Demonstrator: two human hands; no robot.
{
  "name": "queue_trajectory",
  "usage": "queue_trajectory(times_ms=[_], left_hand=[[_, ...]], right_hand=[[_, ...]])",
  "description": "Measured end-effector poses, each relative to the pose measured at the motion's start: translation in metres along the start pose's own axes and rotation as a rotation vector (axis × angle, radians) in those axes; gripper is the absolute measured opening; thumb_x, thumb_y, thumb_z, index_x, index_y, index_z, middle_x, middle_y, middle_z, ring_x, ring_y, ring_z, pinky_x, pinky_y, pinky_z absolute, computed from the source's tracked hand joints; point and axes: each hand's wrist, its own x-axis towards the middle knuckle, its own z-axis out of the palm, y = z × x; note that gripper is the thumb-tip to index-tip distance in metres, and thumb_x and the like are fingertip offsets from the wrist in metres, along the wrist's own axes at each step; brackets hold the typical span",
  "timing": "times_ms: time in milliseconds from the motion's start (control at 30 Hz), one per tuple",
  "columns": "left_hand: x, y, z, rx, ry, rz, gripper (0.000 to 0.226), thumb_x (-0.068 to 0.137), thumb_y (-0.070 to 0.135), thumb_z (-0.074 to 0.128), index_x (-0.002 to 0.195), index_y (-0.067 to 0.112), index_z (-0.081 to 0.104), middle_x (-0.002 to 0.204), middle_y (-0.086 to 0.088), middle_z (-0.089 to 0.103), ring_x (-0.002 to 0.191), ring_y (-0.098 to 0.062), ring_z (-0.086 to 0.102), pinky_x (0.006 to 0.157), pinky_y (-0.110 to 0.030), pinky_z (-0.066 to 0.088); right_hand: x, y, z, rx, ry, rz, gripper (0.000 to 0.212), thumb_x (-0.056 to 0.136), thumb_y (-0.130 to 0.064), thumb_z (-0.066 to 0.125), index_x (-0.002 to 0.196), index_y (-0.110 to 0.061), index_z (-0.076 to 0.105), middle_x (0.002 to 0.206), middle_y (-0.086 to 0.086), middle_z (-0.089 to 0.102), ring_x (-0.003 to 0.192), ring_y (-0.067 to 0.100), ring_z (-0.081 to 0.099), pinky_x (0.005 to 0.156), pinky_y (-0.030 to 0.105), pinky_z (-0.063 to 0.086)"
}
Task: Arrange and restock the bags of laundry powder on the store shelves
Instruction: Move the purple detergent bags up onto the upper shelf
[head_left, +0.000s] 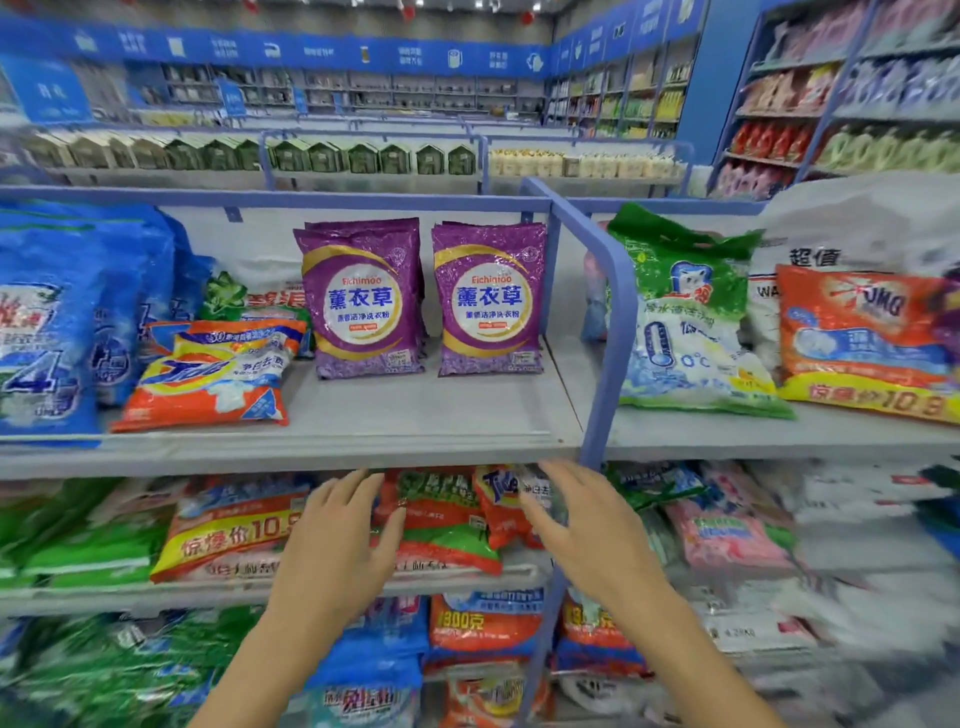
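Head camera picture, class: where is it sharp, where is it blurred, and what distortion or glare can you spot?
In the head view the two purple bags are sharpest; the lower shelves and right edge smear with blur, as do both hands, left hand and right hand; the far aisle is soft; the wide lens bends the blue shelf divider; shiny packaging shows small glints under even overhead light.

I have one view only, from the camera worn on the head, so no second view shares any of the scene. It faces forward and slightly down at the store shelves from close in, roughly level with the top shelf (332, 415), whose upper surface I look down onto. The wide lens bends the blue upright (602, 332) and blurs the edges.
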Motion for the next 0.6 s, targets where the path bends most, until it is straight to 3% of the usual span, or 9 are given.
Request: queue_trajectory(times_ms=[267,600], left_hand=[[-0.037,0.059,0.028,-0.073,-0.106,0.086,0.060,0.101,0.049,0.049,0.151,0.018,0.045,0.156,0.000,0.044,0.146,-0.022,0.035,0.121,-0.038,0.032],[-0.034,0.235,0.086,-0.174,-0.185,0.321,0.060,0.102,0.053,0.044,0.153,0.023,0.039,0.156,0.007,0.041,0.145,-0.015,0.035,0.119,-0.029,0.030]], right_hand=[[-0.075,0.064,-0.029,-0.045,0.018,0.196,0.060,0.104,-0.057,0.041,0.156,-0.029,0.036,0.162,-0.012,0.036,0.149,0.007,0.030,0.119,0.028,0.027],[-0.142,0.196,-0.112,0.000,0.130,0.442,0.064,0.102,-0.061,0.041,0.156,-0.028,0.037,0.160,-0.010,0.040,0.145,0.011,0.036,0.116,0.031,0.033]])
